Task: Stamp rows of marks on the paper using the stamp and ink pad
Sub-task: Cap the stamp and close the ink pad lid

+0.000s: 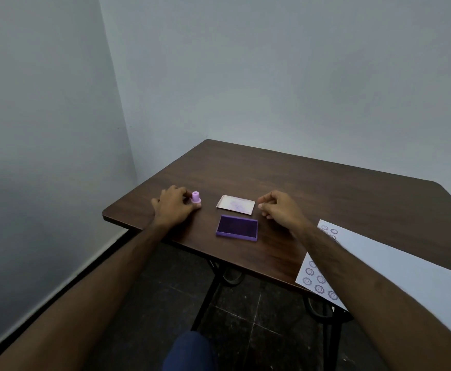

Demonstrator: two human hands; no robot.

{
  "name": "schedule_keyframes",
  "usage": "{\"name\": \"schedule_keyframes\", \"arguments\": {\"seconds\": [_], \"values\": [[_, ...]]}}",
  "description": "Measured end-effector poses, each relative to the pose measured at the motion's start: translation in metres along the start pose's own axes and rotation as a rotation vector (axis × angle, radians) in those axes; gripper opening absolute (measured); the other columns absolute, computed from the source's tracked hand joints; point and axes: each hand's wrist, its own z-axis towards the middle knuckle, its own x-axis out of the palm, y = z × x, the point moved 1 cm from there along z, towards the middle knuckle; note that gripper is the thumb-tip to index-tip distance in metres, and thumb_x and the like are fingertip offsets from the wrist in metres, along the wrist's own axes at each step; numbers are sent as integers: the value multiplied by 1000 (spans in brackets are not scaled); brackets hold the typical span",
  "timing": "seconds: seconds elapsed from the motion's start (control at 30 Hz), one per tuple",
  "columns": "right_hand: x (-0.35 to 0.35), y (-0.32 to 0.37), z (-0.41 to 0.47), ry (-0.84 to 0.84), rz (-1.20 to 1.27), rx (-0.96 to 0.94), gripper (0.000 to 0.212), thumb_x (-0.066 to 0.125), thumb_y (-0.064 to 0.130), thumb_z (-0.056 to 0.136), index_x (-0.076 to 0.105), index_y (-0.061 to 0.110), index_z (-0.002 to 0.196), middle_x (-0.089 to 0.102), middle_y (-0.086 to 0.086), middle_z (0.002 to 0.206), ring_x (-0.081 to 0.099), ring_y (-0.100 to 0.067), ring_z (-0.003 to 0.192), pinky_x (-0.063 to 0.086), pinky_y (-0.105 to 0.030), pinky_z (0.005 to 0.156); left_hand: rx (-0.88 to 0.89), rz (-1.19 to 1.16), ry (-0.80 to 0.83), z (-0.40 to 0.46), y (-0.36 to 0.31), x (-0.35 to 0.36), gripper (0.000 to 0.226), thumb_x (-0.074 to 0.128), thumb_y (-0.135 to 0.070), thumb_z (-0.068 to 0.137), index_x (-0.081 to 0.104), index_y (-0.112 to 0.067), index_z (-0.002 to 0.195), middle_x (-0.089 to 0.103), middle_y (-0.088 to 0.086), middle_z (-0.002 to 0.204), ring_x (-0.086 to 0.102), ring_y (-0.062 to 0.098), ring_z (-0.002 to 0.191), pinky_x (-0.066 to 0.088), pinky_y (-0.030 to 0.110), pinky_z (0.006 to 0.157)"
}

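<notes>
Two hands were out over the table (312,183) at this moment, and neither had a firm hold of anything that I could vouch for. My left hand (174,207) rested on the wood with its fingertips (185,194) against the pink stamp (196,198), which stood upright at the table's left side; whether I was pinching it or only touching it could not be told from this angle. My right hand (280,207) hung loosely curled and empty just right of the lid (235,204), which lay ink-stained behind the pad (237,228). The pad sat uncovered between my hands, near the front edge. The paper (406,269) lay well off to my right, partly under my right forearm, with flower-shaped marks already showing in short rows at its near corner and upper corner, and much of the sheet bare. By my reckoning the stamping was between marks: the stamp was standing apart from both pad and paper. The next move called for a sure grip on the stamp's neck, a flat press into the pad, then a long carry across to the sheet, where the row would have to be kept level.
</notes>
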Motion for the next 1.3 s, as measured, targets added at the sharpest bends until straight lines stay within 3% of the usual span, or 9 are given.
{"name": "schedule_keyframes", "arguments": {"seconds": [0.17,0.23,0.33,0.47,0.6,0.8,1.03,1.17,1.3], "values": [[-1,-3,5,14,-53,25,14,64,12,90,71,12,102,75,-9,89,69,-20,83,58,-42,86,156,21,-111,-10,-12,-4,44,64,-46,87,55,-31,128,52,-2,133,45,20,128,29,45,101],[-2,-2,7,21,-79,35,15,64,12,90,72,11,102,75,-9,87,68,-19,81,58,-42,87,371,51,-189,-15,-26,-8,37,61,-33,91,54,-31,127,57,-4,127,50,18,122,31,41,98],[-2,2,9,37,-118,53,17,61,12,92,73,12,103,74,-6,84,67,-17,80,58,-41,88,502,17,-47,-17,-57,-5,39,52,-12,92,55,-20,130,64,1,124,55,22,118,38,42,98],[-1,6,7,49,-159,65,20,59,10,91,75,12,104,72,-2,84,66,-16,82,58,-38,84,380,94,105,-13,-83,3,47,45,-6,90,49,-9,137,64,13,129,56,32,120,40,46,103],[2,10,3,27,-182,80,21,59,12,89,76,13,101,68,1,81,61,-13,72,50,-27,64,278,159,109,-13,-90,6,40,44,-9,90,48,-7,130,70,17,113,61,38,109,37,46,98],[8,14,0,16,-77,112,18,60,10,88,76,7,97,61,4,66,55,-9,61,39,-21,50,155,5,125,-13,-90,6,36,46,-7,88,53,-6,124,71,17,105,62,38,104,44,45,99],[1,17,-8,-115,221,92,19,64,5,92,68,0,109,72,-16,94,69,-22,78,58,-30,71,38,-383,26,-14,-92,3,30,62,-5,90,64,-6,120,72,10,111,67,20,99,55,34,90],[-12,20,-14,-159,403,24,20,68,-1,88,66,-7,108,72,-21,95,71,-24,73,61,-24,64,18,-602,-39,-16,-97,-3,27,67,-2,89,67,-7,115,72,9,107,68,18,93,58,30,81],[-23,16,-24,-115,467,-22,29,74,-3,82,63,-3,108,74,-19,92,74,-28,77,63,-37,73,41,-754,-16,-25,-94,-8,33,67,0,89,66,-9,121,70,3,99,66,15,91,55,21,70]]}}
